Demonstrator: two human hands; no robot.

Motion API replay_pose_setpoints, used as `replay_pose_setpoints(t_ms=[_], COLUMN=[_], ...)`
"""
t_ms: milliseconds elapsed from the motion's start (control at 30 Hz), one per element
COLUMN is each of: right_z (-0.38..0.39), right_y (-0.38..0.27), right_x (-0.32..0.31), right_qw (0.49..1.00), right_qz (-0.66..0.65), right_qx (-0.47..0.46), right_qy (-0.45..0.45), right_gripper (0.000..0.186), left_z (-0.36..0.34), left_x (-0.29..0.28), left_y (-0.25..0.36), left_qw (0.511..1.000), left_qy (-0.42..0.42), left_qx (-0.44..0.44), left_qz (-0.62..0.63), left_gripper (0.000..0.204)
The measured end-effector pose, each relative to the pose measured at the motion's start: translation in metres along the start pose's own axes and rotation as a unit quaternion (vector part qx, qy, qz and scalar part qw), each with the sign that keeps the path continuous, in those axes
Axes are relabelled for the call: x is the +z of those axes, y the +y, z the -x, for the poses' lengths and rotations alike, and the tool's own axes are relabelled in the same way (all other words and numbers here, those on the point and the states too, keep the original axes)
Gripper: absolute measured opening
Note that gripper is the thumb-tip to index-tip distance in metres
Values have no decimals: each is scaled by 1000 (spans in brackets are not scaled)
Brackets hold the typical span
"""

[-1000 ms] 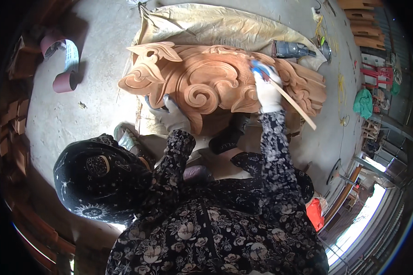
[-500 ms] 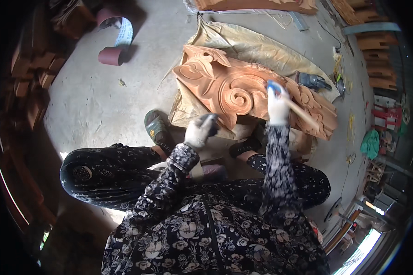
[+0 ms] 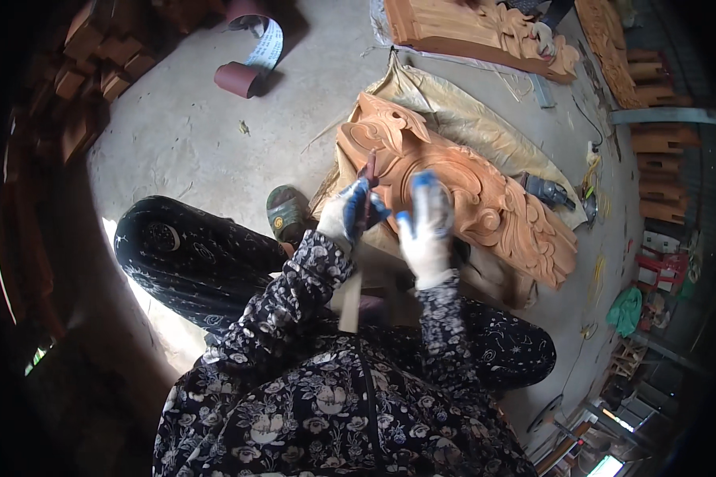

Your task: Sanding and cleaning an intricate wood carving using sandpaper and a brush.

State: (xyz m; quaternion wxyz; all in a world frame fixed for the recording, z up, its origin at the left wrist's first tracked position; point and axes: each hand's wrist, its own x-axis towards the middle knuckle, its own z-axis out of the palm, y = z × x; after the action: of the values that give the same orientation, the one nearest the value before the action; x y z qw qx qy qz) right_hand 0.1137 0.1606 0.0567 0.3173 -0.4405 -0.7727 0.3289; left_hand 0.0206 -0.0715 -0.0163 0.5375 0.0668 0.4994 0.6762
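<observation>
Left hand: raised in front of the person, palm side inward, fingers curled around a dark reddish-brown stick that stands roughly upright, top end pointing far. Right hand: just right of it, fingers up and extended, thumb apart, nothing visible in its grasp; blurred. Both forearms come in from the near side, elbows bent. Pale flat strip shows on the near side of the left hand; can't tell if it's part of the stick.

Carved wooden panel lies just beyond the hands, running from far left to near right, on a tan sheet on the floor. Can't tell if the right hand touches it. Dark power tool sits by its far right side. Sandpaper roll on the floor, far left. Second carved piece at the far end, a co-worker's gloved hand on it.

Vs half a second ago: right hand was over the panel gripping a pale stick; now it's released and close to the left. View has swung; co-worker's hand now in frame.
</observation>
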Motion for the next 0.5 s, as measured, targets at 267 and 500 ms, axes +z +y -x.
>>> replay_pose_setpoints(t_ms=[267, 500], right_z=[110, 93], right_y=[-25, 5], right_x=[29, -28], right_qw=[966, 954], right_qz=[29, 186], right_qx=[-243, -188], right_qy=[-80, -137], right_gripper=[39, 71], left_z=[-5, -27], left_x=[40, 62], left_y=[27, 20], left_qw=[936, 961], left_qy=[-16, 46], left_qx=[183, -121], left_qz=[-302, 243], left_gripper=[31, 35])
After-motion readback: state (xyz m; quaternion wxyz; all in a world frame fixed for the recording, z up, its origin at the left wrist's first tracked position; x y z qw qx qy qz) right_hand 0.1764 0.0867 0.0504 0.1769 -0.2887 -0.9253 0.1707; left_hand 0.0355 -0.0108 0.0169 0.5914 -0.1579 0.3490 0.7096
